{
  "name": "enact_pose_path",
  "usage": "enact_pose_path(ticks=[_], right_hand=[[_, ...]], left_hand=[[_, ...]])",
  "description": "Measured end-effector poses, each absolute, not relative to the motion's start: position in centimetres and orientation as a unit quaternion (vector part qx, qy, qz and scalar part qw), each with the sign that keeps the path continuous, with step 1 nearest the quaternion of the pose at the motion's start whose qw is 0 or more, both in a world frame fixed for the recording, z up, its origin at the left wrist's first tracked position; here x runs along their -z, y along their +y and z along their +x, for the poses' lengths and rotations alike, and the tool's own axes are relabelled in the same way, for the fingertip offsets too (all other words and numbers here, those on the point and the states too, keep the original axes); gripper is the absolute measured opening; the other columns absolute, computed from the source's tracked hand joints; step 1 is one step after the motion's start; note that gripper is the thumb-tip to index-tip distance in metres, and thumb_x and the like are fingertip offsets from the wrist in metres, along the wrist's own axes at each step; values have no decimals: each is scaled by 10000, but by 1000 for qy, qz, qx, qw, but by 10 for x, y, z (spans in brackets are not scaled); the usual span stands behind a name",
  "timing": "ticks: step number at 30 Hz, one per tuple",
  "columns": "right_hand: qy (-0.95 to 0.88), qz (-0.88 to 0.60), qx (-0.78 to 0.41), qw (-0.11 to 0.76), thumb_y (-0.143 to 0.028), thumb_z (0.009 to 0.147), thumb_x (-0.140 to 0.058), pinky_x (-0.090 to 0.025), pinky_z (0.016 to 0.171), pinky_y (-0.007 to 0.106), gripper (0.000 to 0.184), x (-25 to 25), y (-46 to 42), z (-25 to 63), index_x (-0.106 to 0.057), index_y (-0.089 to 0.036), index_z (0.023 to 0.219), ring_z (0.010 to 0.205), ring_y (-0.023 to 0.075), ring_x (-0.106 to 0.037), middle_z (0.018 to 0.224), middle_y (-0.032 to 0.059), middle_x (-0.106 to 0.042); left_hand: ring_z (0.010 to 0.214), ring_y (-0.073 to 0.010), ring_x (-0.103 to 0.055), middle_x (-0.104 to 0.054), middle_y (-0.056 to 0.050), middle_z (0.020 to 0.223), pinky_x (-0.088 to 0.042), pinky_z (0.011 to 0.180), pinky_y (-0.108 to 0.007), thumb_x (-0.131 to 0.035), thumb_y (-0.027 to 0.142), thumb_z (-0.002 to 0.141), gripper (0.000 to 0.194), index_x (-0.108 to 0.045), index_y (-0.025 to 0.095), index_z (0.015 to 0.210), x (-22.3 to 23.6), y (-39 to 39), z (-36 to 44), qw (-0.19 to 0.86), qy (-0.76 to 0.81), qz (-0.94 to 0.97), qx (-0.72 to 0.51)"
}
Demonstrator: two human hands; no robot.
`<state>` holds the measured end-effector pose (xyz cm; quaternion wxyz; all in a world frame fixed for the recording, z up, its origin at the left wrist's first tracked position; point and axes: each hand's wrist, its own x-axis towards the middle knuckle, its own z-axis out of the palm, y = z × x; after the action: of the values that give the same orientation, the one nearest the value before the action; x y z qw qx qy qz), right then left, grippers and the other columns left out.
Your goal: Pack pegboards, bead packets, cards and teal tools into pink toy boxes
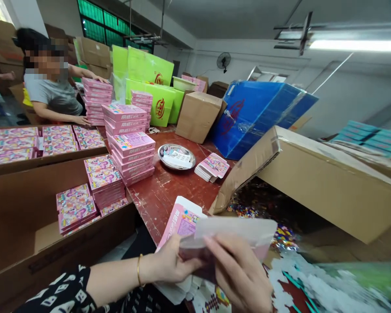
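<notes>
My left hand (171,263) grips a flat pink printed carton (181,221) at its lower end, near the front edge of the red-brown table (163,191). My right hand (243,276) pinches a translucent plastic bag (237,232) that lies across the carton's open end. A gold bangle is on my left wrist. What the bag contains is blurred.
Stacks of pink boxes (130,145) stand on the table, with a metal dish (177,156) and a pile of flat cartons (213,166). Open cardboard boxes (26,226) with pink boxes sit to the left. A large carton (329,182) is to the right. Another person (52,82) works at the far left.
</notes>
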<state>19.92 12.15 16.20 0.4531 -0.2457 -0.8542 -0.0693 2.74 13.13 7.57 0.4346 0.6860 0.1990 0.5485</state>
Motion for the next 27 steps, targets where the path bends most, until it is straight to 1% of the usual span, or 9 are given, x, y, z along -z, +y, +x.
enact_pose_path(ticks=[3,6,8,12,16,20,22,25,27], right_hand=[[-737,-328,164,568,-122,860,-687,-628,753,361,640,-153,138,198,-509,-265,1457,997,265,-693,1143,138,-675],[-652,-403,108,633,-264,870,-712,-588,941,499,748,-133,151,202,-371,-195,1533,1288,351,-563,1418,207,-527],[-645,-421,64,634,-349,902,-673,-546,1015,487,759,-111,159,206,-320,-179,1552,1336,329,-528,1482,205,-468],[-684,-419,54,595,-410,919,-639,-579,930,376,627,-61,180,217,-446,-180,1470,1151,256,-651,1321,177,-608],[-696,-384,61,603,-465,937,-600,-605,775,362,409,-35,193,226,-654,-168,1214,978,249,-697,1096,141,-683],[-735,-330,42,590,-373,957,-592,-581,624,305,277,-32,193,223,-698,-183,786,802,197,-683,880,80,-632],[-721,-330,61,606,-243,903,-673,-611,722,365,66,-32,192,216,-691,-198,859,905,220,-689,955,86,-650],[-677,-332,59,654,-130,842,-715,-612,866,484,382,-34,192,205,-600,-220,1194,1064,256,-682,1097,112,-673],[-690,-318,45,648,-132,858,-690,-617,867,492,384,-38,193,204,-595,-229,1218,1032,248,-697,1054,100,-679]], left_hand=[[1029,-243,-731,-750,-127,1137,-573,989,-403,-625,353,933,382,-651,177,1272,-82,130,25,528,155,610,-570],[1026,-257,-734,-743,-137,1159,-589,958,-409,-629,382,933,390,-658,167,1257,-87,140,12,566,144,613,-532],[1118,-279,-697,-700,-153,1246,-562,1002,-429,-652,397,916,454,-613,169,1307,-84,152,8,510,186,648,-534],[1299,-310,-562,-531,-186,1432,-476,1089,-474,-788,436,796,812,-391,215,1469,-65,182,16,292,276,671,-623],[955,-218,-648,-640,-89,1019,-545,824,-343,-705,448,868,297,-632,188,993,-55,202,24,208,243,691,-648],[867,-190,-627,-631,-85,931,-500,751,-299,-619,394,938,357,-520,171,678,-49,208,25,202,255,687,-649],[879,-184,-641,-642,-79,974,-502,741,-288,-652,332,924,217,-543,184,808,-43,208,25,200,259,660,-676],[872,-162,-665,-667,-39,982,-530,766,-292,-682,220,904,336,-475,243,1167,-35,208,22,199,243,610,-727],[900,-161,-674,-675,-43,1002,-549,799,-310,-643,211,930,354,-487,258,1244,-35,208,16,182,227,636,-715]])
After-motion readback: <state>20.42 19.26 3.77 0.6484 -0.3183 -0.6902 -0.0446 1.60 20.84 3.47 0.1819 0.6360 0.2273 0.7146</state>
